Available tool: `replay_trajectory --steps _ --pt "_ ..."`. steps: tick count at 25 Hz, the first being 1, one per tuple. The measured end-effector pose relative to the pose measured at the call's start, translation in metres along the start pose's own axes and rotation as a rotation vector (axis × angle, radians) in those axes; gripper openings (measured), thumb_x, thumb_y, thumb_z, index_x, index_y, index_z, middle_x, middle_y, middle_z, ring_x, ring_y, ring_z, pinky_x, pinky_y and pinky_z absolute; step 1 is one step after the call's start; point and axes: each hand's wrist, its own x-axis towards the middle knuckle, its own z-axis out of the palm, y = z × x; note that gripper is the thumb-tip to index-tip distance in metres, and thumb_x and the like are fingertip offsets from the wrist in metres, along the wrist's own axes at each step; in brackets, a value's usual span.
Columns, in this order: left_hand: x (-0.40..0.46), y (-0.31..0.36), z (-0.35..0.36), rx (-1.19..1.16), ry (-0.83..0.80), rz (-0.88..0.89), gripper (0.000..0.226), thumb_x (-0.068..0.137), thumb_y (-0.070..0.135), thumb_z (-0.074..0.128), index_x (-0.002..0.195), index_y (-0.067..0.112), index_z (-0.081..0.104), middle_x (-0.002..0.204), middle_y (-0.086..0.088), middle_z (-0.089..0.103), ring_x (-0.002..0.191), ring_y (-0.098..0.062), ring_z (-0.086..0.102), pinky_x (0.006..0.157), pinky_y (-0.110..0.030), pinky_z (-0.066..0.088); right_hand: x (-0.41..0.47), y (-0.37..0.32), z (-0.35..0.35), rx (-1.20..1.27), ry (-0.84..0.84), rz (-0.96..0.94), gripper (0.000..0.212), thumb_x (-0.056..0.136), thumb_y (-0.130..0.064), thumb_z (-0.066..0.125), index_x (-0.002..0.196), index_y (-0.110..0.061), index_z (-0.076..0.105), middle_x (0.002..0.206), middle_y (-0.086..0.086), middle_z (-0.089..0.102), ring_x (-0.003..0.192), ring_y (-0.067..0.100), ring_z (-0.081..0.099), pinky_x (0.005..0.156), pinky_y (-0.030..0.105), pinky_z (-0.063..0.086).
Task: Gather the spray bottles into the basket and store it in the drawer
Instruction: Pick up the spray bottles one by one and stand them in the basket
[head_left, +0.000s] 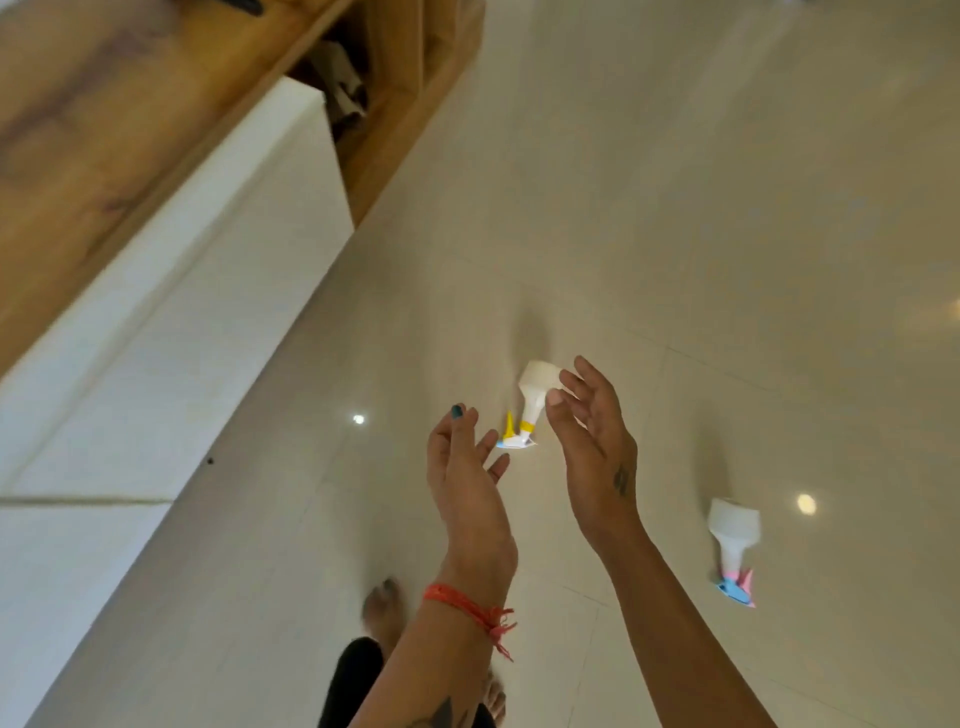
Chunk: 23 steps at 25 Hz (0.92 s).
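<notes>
A white spray bottle with a yellow trigger (535, 392) stands on the pale tiled floor, in the gap between my two hands. My left hand (462, 467), with a red thread at the wrist, hovers just left of it, fingers apart and empty. Just right of the bottle is my right hand (592, 447), fingers spread, its thumb overlapping the bottle's shoulder; no closed grip shows. A second white spray bottle with a pink and blue trigger (732, 535) stands on the floor further right. No basket is in view.
A long white cabinet front (156, 338) under a wooden top (104, 130) runs along the left. An open wooden compartment (353, 88) with dark items sits at its far end. My bare foot (382, 608) is on the floor below my hands.
</notes>
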Motion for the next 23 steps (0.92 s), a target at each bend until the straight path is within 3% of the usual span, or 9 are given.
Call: replay_trajectory --steps 2,5,10,15,18,20,23 --pt "0.021 -0.025 0.026 0.024 -0.005 -0.064 0.009 0.095 0.027 0.049 0.095 0.029 0.057 0.106 0.007 0.063 0.104 -0.019 0.061 0.087 -0.033 0.05 0.026 0.02 -0.02 -0.005 0.053 0.041 0.047 0.088 -0.029 0.058 0.132 -0.028 0.045 0.128 -0.007 0.056 0.117 0.008 0.052 0.081 0.0 0.042" --pt "0.07 -0.055 0.052 0.052 0.027 -0.188 0.007 0.094 0.027 0.049 0.096 0.027 0.056 0.111 0.003 0.061 0.105 -0.021 0.059 0.081 -0.032 0.049 0.067 0.054 -0.034 -0.057 0.09 0.085 0.049 0.083 -0.038 0.064 0.128 -0.036 0.045 0.126 -0.013 0.055 0.118 0.004 0.052 0.085 0.009 0.04" --pt "0.175 -0.123 0.066 0.046 0.176 -0.447 0.028 0.095 0.027 0.046 0.121 0.018 0.051 0.133 -0.006 0.049 0.108 -0.023 0.052 0.083 -0.036 0.045 0.144 0.143 -0.034 -0.384 -0.012 0.039 0.052 0.085 -0.021 0.065 0.134 -0.027 0.045 0.137 -0.004 0.052 0.123 0.012 0.049 0.102 0.031 0.041" --pt "0.271 -0.193 0.059 0.045 0.279 -0.571 0.036 0.095 0.031 0.045 0.128 0.018 0.048 0.136 -0.006 0.043 0.11 -0.024 0.048 0.09 -0.038 0.042 0.21 0.241 -0.018 -0.996 -0.425 -0.221 0.049 0.084 -0.01 0.059 0.132 -0.014 0.049 0.143 0.007 0.045 0.134 0.025 0.037 0.107 0.031 0.031" --pt "0.315 -0.23 0.053 0.039 0.288 -0.618 0.038 0.094 0.033 0.047 0.129 0.018 0.047 0.12 -0.007 0.043 0.103 -0.024 0.043 0.094 -0.039 0.04 0.24 0.296 0.002 -1.406 -0.705 -0.474 0.05 0.083 -0.009 0.054 0.132 -0.009 0.046 0.145 0.013 0.039 0.143 0.028 0.018 0.118 0.036 0.001" --pt "0.336 -0.249 0.047 0.037 0.267 -0.663 0.04 0.093 0.034 0.048 0.13 0.018 0.046 0.121 -0.007 0.044 0.106 -0.025 0.044 0.098 -0.04 0.039 0.251 0.327 0.016 -1.65 -0.807 -0.586 0.041 0.086 -0.011 0.051 0.126 -0.006 0.048 0.139 0.015 0.045 0.144 0.032 0.013 0.114 0.042 -0.014" --pt "0.358 -0.27 0.04 0.047 0.202 -0.701 0.046 0.094 0.039 0.044 0.134 0.017 0.043 0.139 -0.009 0.043 0.124 -0.027 0.043 0.103 -0.042 0.035 0.261 0.363 0.024 -1.933 -0.822 -0.735 0.026 0.09 -0.011 0.043 0.112 -0.01 0.056 0.121 0.009 0.061 0.141 0.033 0.024 0.114 0.05 -0.004"
